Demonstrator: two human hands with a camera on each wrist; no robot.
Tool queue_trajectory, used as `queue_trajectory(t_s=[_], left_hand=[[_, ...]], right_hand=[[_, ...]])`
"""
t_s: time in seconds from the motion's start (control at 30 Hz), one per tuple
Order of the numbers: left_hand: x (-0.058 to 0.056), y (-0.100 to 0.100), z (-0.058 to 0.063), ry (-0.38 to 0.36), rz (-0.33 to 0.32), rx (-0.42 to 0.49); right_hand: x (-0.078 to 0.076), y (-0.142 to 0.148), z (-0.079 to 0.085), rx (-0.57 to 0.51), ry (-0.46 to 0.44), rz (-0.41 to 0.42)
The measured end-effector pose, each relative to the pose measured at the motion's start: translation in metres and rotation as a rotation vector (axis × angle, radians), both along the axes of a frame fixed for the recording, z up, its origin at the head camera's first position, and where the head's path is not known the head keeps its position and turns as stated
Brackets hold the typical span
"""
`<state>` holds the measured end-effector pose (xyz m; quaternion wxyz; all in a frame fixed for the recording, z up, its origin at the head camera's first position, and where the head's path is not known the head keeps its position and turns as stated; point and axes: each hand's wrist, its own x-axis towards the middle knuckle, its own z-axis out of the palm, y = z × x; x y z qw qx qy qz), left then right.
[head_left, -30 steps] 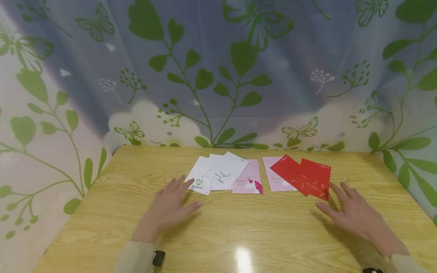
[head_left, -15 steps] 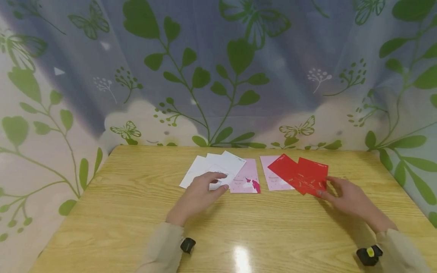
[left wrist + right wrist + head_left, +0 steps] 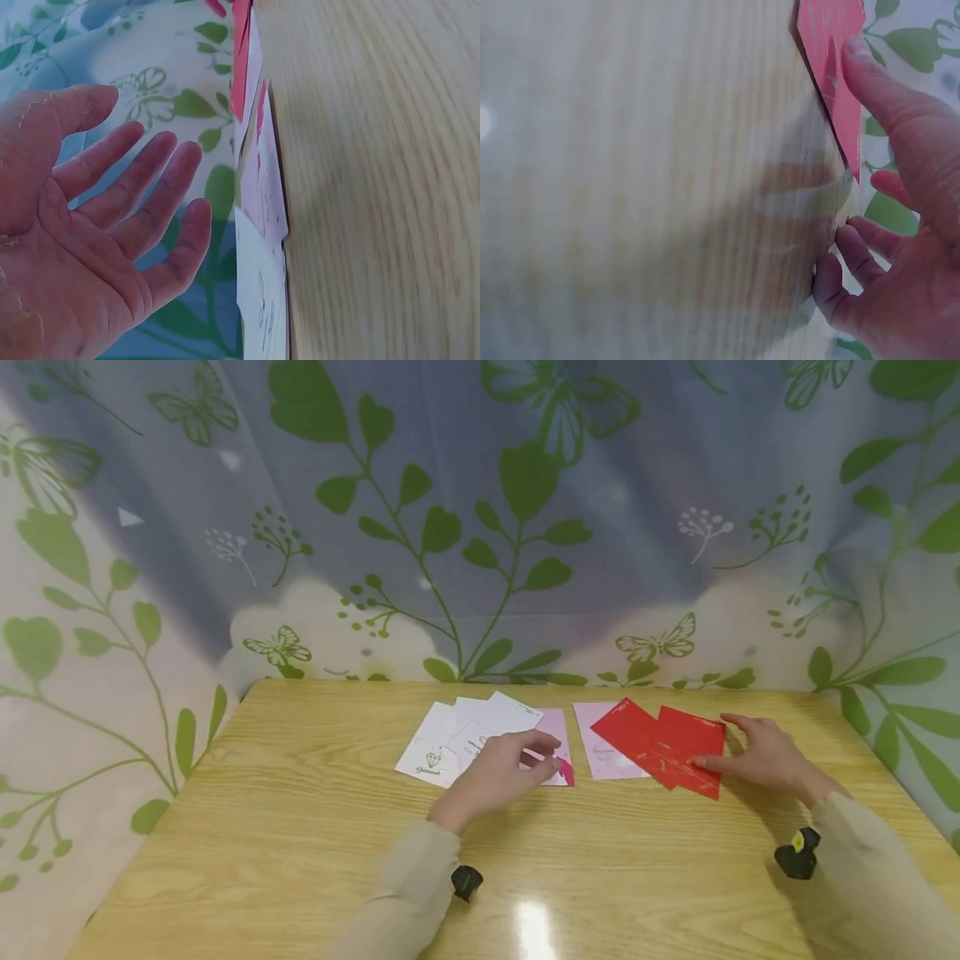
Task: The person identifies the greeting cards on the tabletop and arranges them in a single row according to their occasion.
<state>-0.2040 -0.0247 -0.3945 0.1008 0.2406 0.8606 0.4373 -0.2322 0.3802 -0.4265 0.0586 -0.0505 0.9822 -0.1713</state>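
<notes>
My left hand (image 3: 495, 777) hovers, fingers loosely bent, over the overlapping white cards (image 3: 427, 735) and the left pink unicorn card (image 3: 553, 722). In the left wrist view, its palm (image 3: 71, 285) and spread fingers are bare, apart from the cards. My right hand (image 3: 776, 760) is at the right edge of the upper red card (image 3: 684, 735); its thumb overlaps the card's face while the index finger reaches its top right corner. A second red card (image 3: 626, 727) lies partly beneath, over another pink card (image 3: 600, 764). The right wrist view shows the other fingers (image 3: 829, 281) low at the tabletop.
The cards lie in a row toward the back of a wooden table (image 3: 300, 827). A leaf-and-butterfly patterned curtain (image 3: 465, 568) hangs behind the table's far edge. Each wrist wears a small black device, one (image 3: 467, 883) on the left sleeve, another (image 3: 797, 853) on the right.
My left hand has moved right across the white cards to the pink card. My right hand has shifted slightly forward along the red card's edge, thumb now over its face.
</notes>
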Motion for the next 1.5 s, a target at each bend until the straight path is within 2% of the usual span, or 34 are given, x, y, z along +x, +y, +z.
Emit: queue_trajectory(t_s=[0.17, 0.3, 0.4, 0.47, 0.6, 0.67, 0.73, 0.9, 0.97, 1.33, 1.5], left_hand=[[0.0, 0.004, -0.002, 0.01, -0.007, -0.022], [0.0, 0.004, -0.003, 0.004, -0.008, -0.027], [0.0, 0.005, -0.004, 0.0, -0.012, -0.024], [0.0, 0.005, -0.004, 0.001, -0.014, -0.025], [0.0, 0.006, -0.005, 0.007, -0.024, -0.038], [0.001, 0.006, -0.005, 0.013, -0.028, -0.039], [0.001, 0.006, -0.005, 0.014, -0.028, -0.039], [0.001, 0.006, -0.005, 0.021, -0.022, -0.019], [0.001, 0.007, -0.006, 0.024, -0.02, -0.005], [0.008, 0.013, -0.009, -0.044, -0.006, 0.055], [0.013, 0.013, -0.01, -0.109, -0.012, 0.095]], right_hand=[[-0.011, -0.004, 0.0, 0.007, -0.07, -0.01], [-0.016, -0.006, 0.001, -0.018, -0.12, -0.056], [-0.016, -0.006, 0.004, -0.019, -0.104, -0.073], [-0.014, -0.004, 0.004, -0.05, -0.052, -0.084], [-0.002, 0.0, 0.002, -0.179, 0.07, -0.144], [0.005, 0.002, 0.001, -0.262, 0.098, -0.181], [0.011, 0.002, 0.003, -0.368, 0.085, -0.207], [0.02, -0.008, 0.014, -0.655, -0.013, -0.239], [0.021, -0.015, 0.018, -0.726, -0.035, -0.239], [0.032, -0.061, 0.033, -0.865, -0.059, -0.164], [0.039, -0.079, 0.035, -0.862, -0.047, -0.148]])
